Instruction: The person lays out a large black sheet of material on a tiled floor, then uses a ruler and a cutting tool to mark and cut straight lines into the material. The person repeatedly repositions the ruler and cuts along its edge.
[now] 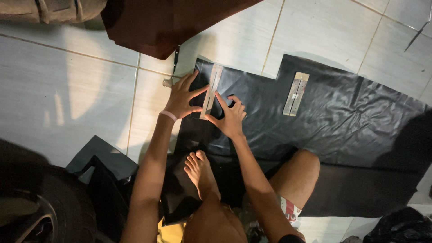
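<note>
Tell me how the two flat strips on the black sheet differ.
The left strip is pinned by both hands, the left hand and right hand, fingers spread against it; the right strip lies untouched. The left strip looks longer and narrower; the right strip looks shorter and wider. Both are pale, flat, lie on the black sheet and tilt much the same way.

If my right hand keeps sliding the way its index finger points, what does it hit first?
Most likely the narrow metal strip: the right hand has its index fingertip already at the strip's edge on the black sheet, though whether they touch is unclear.
</note>
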Motion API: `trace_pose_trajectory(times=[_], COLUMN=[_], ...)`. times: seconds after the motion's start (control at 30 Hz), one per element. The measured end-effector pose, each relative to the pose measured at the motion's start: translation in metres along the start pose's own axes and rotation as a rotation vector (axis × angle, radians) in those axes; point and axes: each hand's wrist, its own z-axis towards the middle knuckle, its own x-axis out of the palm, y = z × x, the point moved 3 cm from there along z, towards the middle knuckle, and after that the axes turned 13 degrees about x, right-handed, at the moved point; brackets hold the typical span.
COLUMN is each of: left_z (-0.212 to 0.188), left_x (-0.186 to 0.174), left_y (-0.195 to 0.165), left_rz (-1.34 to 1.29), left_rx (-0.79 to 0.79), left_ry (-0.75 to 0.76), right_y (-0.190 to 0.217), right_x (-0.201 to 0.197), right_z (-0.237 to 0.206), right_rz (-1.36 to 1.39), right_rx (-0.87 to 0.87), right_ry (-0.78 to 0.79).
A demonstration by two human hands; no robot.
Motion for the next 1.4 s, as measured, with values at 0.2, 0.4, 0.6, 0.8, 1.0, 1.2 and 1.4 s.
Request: trace_pose_trajectory(times=[0.2,0.4,0.6,0.8,1.0,1.2,1.4], left_z=[0.0,-0.001,0.004,0.025,0.033,0.031,0.032], left_x=[-0.005,-0.004,-0.006,0.009,0.013,0.005,-0.005], left_y=[-0.011,-0.01,-0.023,-0.055,-0.06,-0.053,-0.056], left_rz=[0.03,0.092,0.176,0.625,0.742,0.57,0.495], left_rx=[-0.05,-0.001,-0.02,0.023,0.022,-0.01,-0.048], left_ry=[0.075,0.044,0.068,0.141,0.103,0.2,0.26], right_y=[-0.001,0.001,-0.002,-0.024,-0.008,0.014,0.014], right_x=[0.001,-0.002,0.001,-0.019,-0.052,-0.067,-0.064], right_z=[0.0,0.002,0.002,0.032,0.059,0.07,0.074], right_rz=[-0.007,-0.012,0.004,0.523,0.482,0.626,0.537], right_rx=[0.008,0.005,0.015,0.12,-0.046,-0.023,0.001], right_ry=[0.013,0.026,0.009,-0.322,-0.231,-0.084,-0.145])
